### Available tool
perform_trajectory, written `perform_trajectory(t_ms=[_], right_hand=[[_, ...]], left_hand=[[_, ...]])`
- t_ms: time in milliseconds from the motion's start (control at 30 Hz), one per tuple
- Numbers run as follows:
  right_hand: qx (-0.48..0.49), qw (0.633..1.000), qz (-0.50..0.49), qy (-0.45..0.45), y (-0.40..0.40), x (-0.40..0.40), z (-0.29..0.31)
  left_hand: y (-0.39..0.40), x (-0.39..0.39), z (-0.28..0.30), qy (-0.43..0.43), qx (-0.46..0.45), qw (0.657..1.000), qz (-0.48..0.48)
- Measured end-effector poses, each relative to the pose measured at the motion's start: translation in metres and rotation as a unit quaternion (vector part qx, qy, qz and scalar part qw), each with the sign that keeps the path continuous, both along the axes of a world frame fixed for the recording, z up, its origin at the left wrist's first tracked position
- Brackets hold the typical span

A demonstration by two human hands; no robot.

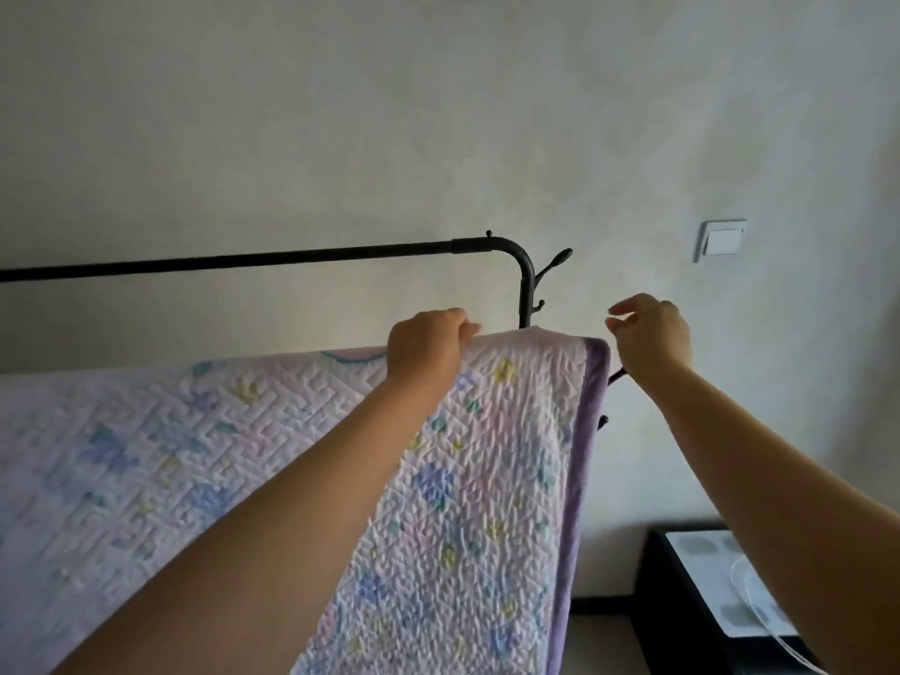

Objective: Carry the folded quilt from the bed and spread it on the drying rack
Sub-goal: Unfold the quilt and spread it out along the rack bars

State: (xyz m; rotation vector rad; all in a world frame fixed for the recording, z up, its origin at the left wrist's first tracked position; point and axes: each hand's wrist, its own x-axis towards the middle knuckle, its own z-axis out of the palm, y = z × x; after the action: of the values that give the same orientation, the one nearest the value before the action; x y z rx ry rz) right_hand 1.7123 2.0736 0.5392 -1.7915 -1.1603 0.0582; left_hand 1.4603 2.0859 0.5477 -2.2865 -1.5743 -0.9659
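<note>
My left hand [426, 341] grips the quilt [487, 479] over the drying rack [243, 259]; right hand [650, 333], loosely open and empty, risks uneven slippage

The quilt [487, 479] I see is pale lilac-white, stitched in a maze-like pattern and dotted with soft blue, yellow, teal and pink flowers; its edge binding is a deeper purple. The drying rack [292, 258] is matte black. Behind it the wall [438, 114] is off-white, with a white light switch [721, 240]. At lower right, a black cabinet [682, 601] has a white top with grey spots.
</note>
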Motion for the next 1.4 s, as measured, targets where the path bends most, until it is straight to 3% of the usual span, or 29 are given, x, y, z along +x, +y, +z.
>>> perform_trajectory(t_ms=[100,233,300,467,667,833,967,1100,1267,1400], right_hand=[[0.017,0.997,0.040,-0.056,-0.004,-0.022,0.001],[0.003,0.968,0.199,-0.152,-0.009,-0.053,0.000],[-0.018,0.959,0.224,-0.170,-0.009,-0.060,0.000],[-0.007,0.967,0.215,-0.140,-0.005,-0.065,0.006],[-0.020,0.955,0.143,-0.257,0.002,-0.063,0.016],[0.014,0.974,0.012,-0.224,0.010,-0.045,0.020],[-0.050,0.973,-0.005,-0.224,0.015,-0.054,0.019],[-0.021,0.966,0.054,-0.251,0.018,-0.085,0.018],[-0.033,0.942,0.177,-0.283,0.007,-0.165,0.014],[0.021,0.919,0.246,-0.308,0.003,-0.238,0.005]], left_hand=[[-0.007,-0.019,-0.012,0.019,0.032,0.998,-0.045],[-0.009,-0.039,-0.019,0.037,0.050,0.998,-0.014],[-0.007,-0.042,-0.021,0.028,0.061,0.998,-0.014],[-0.005,-0.036,-0.017,0.014,0.072,0.997,0.014],[-0.007,-0.012,-0.008,0.007,0.049,0.998,0.047],[-0.012,0.020,0.009,0.001,0.031,0.999,0.020],[-0.004,0.021,0.009,0.017,-0.036,0.997,0.059],[-0.003,-0.017,-0.004,0.046,-0.085,0.992,0.083],[-0.013,-0.079,-0.016,0.124,-0.042,0.982,0.139],[-0.031,-0.164,-0.021,0.106,-0.038,0.979,0.173]])
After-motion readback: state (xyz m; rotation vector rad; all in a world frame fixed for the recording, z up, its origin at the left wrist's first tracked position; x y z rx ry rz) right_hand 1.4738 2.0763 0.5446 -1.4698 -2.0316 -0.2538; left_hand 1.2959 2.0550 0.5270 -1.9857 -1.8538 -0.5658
